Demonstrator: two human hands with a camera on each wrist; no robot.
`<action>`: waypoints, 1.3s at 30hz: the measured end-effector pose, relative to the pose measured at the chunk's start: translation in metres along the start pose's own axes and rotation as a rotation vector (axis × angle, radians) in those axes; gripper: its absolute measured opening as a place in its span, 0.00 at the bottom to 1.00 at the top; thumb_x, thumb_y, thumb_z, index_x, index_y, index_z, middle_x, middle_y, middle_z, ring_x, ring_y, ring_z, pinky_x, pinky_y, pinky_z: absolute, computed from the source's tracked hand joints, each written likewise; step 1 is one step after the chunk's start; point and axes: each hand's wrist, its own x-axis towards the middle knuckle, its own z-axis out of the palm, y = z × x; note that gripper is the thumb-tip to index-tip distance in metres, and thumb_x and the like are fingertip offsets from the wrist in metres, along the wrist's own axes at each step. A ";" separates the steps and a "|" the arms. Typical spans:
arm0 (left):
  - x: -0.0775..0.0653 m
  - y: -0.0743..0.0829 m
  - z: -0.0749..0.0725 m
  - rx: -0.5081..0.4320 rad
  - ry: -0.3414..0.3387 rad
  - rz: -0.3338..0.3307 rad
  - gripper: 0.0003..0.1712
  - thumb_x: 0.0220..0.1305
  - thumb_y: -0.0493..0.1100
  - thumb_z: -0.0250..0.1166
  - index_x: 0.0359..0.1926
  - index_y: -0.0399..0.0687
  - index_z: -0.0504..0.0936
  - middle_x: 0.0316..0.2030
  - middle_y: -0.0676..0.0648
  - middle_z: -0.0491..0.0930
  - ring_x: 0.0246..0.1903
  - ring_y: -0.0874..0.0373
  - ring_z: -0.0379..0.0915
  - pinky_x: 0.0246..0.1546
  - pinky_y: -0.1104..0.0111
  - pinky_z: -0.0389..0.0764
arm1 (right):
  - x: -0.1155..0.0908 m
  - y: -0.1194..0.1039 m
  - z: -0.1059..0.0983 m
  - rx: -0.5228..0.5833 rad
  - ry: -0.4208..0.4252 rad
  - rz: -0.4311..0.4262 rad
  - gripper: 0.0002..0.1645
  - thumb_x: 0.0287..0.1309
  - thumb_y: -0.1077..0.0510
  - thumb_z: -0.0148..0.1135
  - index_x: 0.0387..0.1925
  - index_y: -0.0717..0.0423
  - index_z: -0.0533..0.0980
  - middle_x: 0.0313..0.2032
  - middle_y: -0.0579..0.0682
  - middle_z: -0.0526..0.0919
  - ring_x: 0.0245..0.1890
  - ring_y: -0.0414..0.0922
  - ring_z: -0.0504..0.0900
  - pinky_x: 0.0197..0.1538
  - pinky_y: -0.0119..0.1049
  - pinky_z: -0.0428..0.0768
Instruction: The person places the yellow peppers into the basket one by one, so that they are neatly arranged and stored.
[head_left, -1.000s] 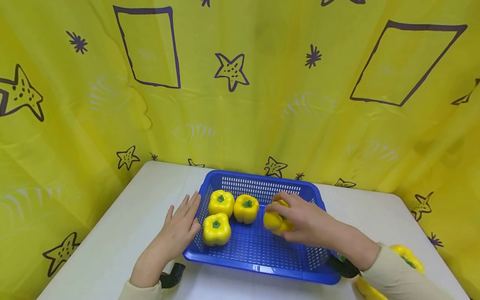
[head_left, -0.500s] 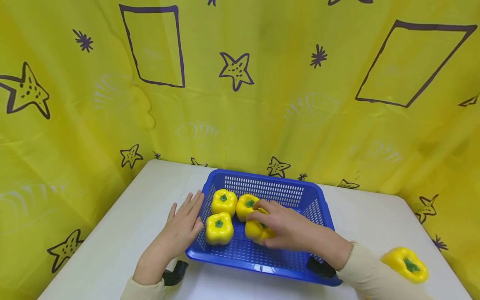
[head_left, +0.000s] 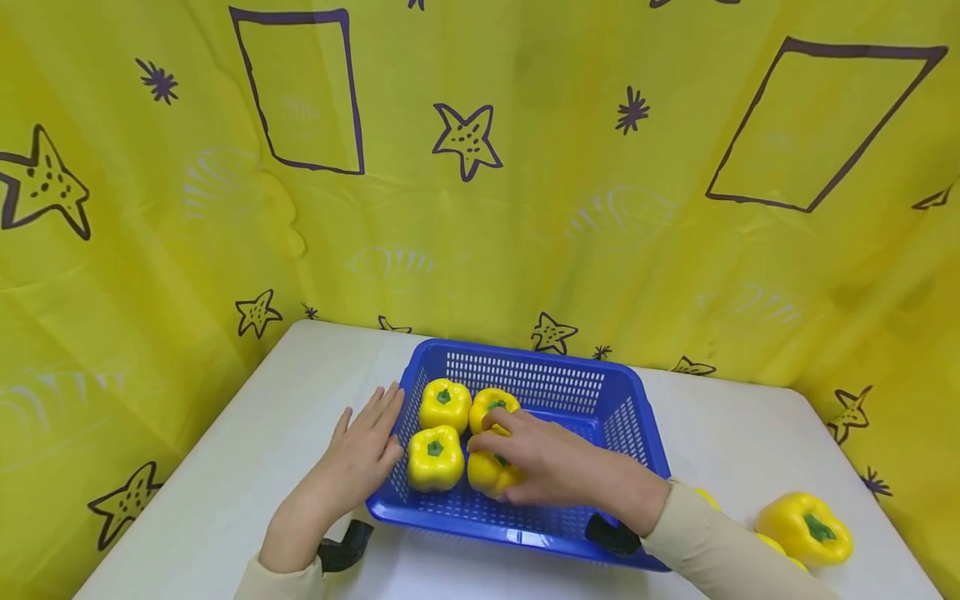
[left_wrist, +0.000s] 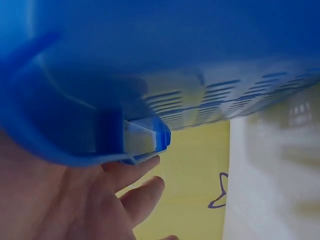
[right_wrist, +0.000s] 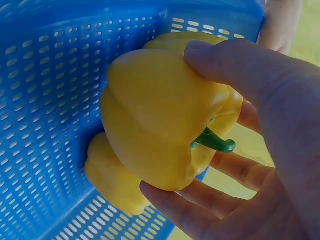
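My right hand (head_left: pixel 551 458) grips a yellow bell pepper (right_wrist: pixel 155 117) by its sides, thumb on one side and fingers on the other, inside the blue plastic basket (head_left: pixel 517 537). In the right wrist view its green stem points toward the palm. Three more yellow peppers stand at the basket's left: one at the back left (head_left: pixel 445 403), one in front of it (head_left: pixel 436 458), and one to the right (head_left: pixel 491 402), partly covered by my right fingers. With fingers straight, my left hand (head_left: pixel 356 458) rests against the basket's left rim; the left wrist view shows the rim (left_wrist: pixel 85 159) over that palm.
On the white table (head_left: pixel 225 467) right of the basket lies another yellow pepper (head_left: pixel 806 529), with parts of others showing behind the right sleeve (head_left: pixel 720 542). A yellow patterned curtain (head_left: pixel 525 233) hangs behind and along both sides of the table.
My right hand has carried the held pepper leftward across the basket, up to the other peppers. My left hand stays at the left rim.
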 end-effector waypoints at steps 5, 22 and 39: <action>0.000 0.001 0.000 -0.031 -0.018 -0.023 0.35 0.71 0.41 0.50 0.76 0.37 0.54 0.77 0.40 0.51 0.77 0.39 0.43 0.72 0.33 0.40 | 0.003 -0.002 -0.001 -0.004 -0.010 -0.014 0.31 0.50 0.49 0.74 0.58 0.41 0.75 0.54 0.44 0.74 0.47 0.39 0.73 0.50 0.33 0.81; 0.000 0.007 0.008 0.023 0.059 -0.019 0.35 0.70 0.41 0.50 0.75 0.35 0.56 0.76 0.38 0.54 0.77 0.39 0.46 0.71 0.33 0.44 | 0.010 -0.001 0.002 -0.072 -0.054 0.002 0.36 0.45 0.47 0.77 0.58 0.41 0.74 0.50 0.43 0.73 0.45 0.39 0.75 0.47 0.31 0.81; 0.000 0.006 0.009 0.016 0.049 -0.028 0.35 0.70 0.41 0.49 0.75 0.35 0.56 0.77 0.38 0.52 0.77 0.40 0.46 0.71 0.33 0.44 | -0.001 -0.001 -0.007 -0.072 -0.052 0.025 0.35 0.53 0.46 0.73 0.62 0.44 0.72 0.58 0.47 0.74 0.50 0.41 0.77 0.52 0.36 0.83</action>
